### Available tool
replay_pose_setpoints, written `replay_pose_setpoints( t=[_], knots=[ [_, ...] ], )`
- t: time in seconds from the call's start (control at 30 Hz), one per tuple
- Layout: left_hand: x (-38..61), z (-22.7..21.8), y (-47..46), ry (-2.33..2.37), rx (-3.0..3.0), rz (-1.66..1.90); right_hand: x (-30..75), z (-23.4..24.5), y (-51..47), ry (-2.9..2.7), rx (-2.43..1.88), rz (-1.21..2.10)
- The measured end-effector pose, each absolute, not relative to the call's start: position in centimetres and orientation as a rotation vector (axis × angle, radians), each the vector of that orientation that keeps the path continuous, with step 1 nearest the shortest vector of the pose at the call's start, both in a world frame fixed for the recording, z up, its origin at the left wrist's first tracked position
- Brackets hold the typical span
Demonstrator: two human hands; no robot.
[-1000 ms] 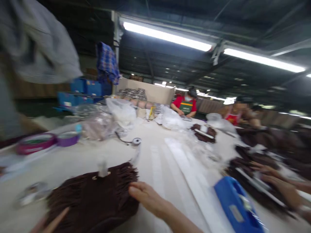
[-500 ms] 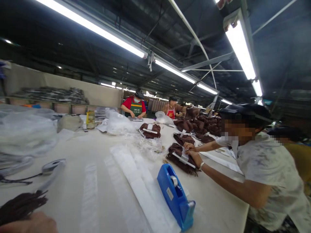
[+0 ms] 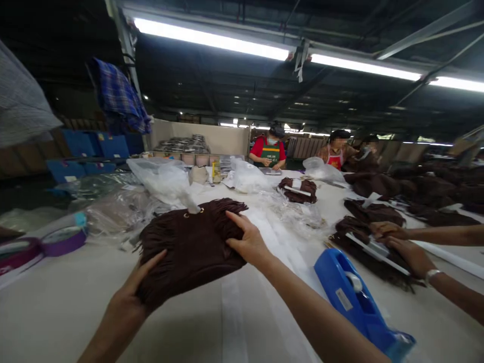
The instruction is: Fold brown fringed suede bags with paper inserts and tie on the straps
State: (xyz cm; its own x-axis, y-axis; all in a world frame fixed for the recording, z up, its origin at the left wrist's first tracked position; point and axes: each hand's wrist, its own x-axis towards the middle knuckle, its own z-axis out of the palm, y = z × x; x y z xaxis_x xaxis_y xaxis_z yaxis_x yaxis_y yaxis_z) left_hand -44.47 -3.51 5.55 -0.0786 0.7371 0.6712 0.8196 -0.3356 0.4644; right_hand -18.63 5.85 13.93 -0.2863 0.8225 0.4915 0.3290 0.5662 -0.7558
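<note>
A dark brown fringed fabric bundle (image 3: pixel 194 242) is held up over the white table, tilted, with fringe at both sides and two gold-coloured eyelets on its top edge. I cannot tell whether it is a bag or a folded garment. My left hand (image 3: pixel 132 287) grips its lower left side, thumb on the front and the other fingers hidden underneath. On the right side, my right hand (image 3: pixel 247 239) pinches it, with thumb and forefinger on the front. A blue tape dispenser (image 3: pixel 359 302) stands to the right of my right forearm.
Purple tape rolls (image 3: pixel 64 242) and clear plastic bags (image 3: pixel 113 212) lie at left. At right a co-worker's hands (image 3: pixel 401 247) rest on another brown fringed bundle (image 3: pixel 370 252). Farther back are a strip-wrapped bundle (image 3: pixel 297 190), a brown pile (image 3: pixel 434 189) and a person in a green apron (image 3: pixel 270 154).
My view has swung left. The brown fringed bundle, only partly visible at lower left before, is now in front of me, and both my hands are on it.
</note>
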Motion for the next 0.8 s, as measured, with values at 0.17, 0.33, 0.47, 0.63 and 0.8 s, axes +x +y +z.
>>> replay_pose_setpoints(
  t=[0.17, 0.33, 0.47, 0.63, 0.8],
  knots=[
    [-40.3, 4.7, -2.9, -1.734, -2.324, -1.519, -14.2, 10.3, 2.7, -1.64, -1.098, 0.714],
    [-38.7, -1.0, -4.2, -2.024, -2.551, -1.486, -12.3, 2.5, 0.4, -1.427, -1.46, 0.997],
    [-38.1, -0.2, -4.8, -2.245, -2.518, -1.652, -11.8, 1.3, 0.4, -1.385, -1.471, 1.119],
    [-37.2, 3.2, -5.3, -2.728, -2.241, -1.85, -10.8, 2.8, 1.0, -1.373, -1.479, 1.226],
    [-36.8, 2.3, -6.5, -2.732, -2.045, -2.115, -10.1, 3.8, -1.8, -1.459, -1.542, 0.906]
  ],
)
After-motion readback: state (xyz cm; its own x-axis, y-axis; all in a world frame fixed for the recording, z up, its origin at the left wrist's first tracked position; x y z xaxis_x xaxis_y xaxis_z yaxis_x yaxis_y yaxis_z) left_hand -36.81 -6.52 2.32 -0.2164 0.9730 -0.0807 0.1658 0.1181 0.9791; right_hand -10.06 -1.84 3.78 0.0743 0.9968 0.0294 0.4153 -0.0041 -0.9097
